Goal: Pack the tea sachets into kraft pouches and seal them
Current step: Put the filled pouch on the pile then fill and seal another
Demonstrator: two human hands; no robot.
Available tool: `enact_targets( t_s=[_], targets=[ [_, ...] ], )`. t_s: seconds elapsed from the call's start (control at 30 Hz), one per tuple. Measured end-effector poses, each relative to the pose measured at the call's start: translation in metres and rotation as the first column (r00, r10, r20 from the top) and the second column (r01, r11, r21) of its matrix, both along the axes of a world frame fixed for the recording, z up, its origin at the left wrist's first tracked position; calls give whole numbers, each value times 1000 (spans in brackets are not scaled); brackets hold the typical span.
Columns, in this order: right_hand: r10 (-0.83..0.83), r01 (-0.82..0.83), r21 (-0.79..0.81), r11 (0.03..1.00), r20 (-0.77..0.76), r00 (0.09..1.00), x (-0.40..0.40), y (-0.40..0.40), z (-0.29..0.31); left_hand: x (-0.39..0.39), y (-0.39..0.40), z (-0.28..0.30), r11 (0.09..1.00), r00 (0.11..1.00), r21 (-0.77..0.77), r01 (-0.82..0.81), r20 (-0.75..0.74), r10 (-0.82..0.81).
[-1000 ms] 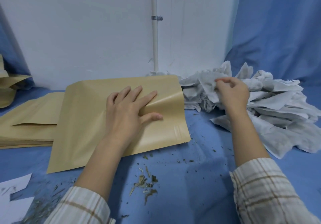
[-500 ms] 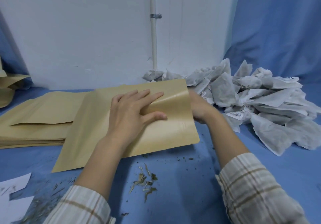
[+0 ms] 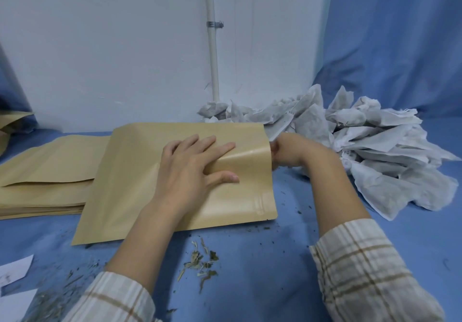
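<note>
A kraft pouch lies flat on the blue table, its open mouth facing right toward a heap of white tea sachets. The left hand rests on top of the pouch, its straight fingers spread and lifting the upper lip of the mouth. The right hand sits at that mouth, its fingers hidden behind the raised lip, so their grip cannot be told. Both arms wear plaid sleeves. A stack of pouches lies just left, partly under the first one. Loose tea leaves litter the cloth near the person, with white paper at the lower left.
</note>
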State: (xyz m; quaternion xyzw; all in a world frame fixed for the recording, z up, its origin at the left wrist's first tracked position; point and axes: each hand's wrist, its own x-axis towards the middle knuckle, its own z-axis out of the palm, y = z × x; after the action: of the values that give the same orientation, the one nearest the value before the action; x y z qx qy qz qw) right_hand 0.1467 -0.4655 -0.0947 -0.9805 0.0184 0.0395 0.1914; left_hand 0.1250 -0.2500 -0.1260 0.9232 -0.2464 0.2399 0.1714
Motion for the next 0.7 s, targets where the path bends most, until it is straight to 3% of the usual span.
enact_targets(
  t_s=[0.1, 0.23, 0.3, 0.4, 0.47, 0.53, 0.57, 0.7],
  targets=[
    [-240, 195, -314, 929, -112, 964, -1, -18, -10, 0, -1, -1, 1000, 1000, 19, -11, -8, 11],
    [-369, 309, -315, 897, -154, 917, 4, -28, -28, 1, 0, -1, 1000, 1000, 13, -11, -2, 11],
    [-423, 391, -256, 884, -78, 903, 4, -30, -26, 1, 0, -1, 1000, 1000, 17, -12, 0, 12],
    [-431, 434, -97, 896, 55, 901, 5, -32, -16, 1, 1, -2, 999, 1000, 32, -21, 0, 21],
    [-386, 375, 173, 911, 37, 922, 4, -35, -6, 1, 2, -2, 999, 999, 34, -30, 12, 30],
    [-341, 261, 573, 777, 34, 940, -4, -40, 4, 1, 3, -1, 999, 999, 27, -45, 26, 45],
    [-310, 186, 699, 691, 55, 949, -8, -44, 7, 2, 4, 0, 998, 998, 25, -60, 35, 59],
    [-117, -53, 916, 398, 107, 987, -18, -54, 0, 4, 11, 3, 992, 991, 7, -123, 61, 122]
  ],
)
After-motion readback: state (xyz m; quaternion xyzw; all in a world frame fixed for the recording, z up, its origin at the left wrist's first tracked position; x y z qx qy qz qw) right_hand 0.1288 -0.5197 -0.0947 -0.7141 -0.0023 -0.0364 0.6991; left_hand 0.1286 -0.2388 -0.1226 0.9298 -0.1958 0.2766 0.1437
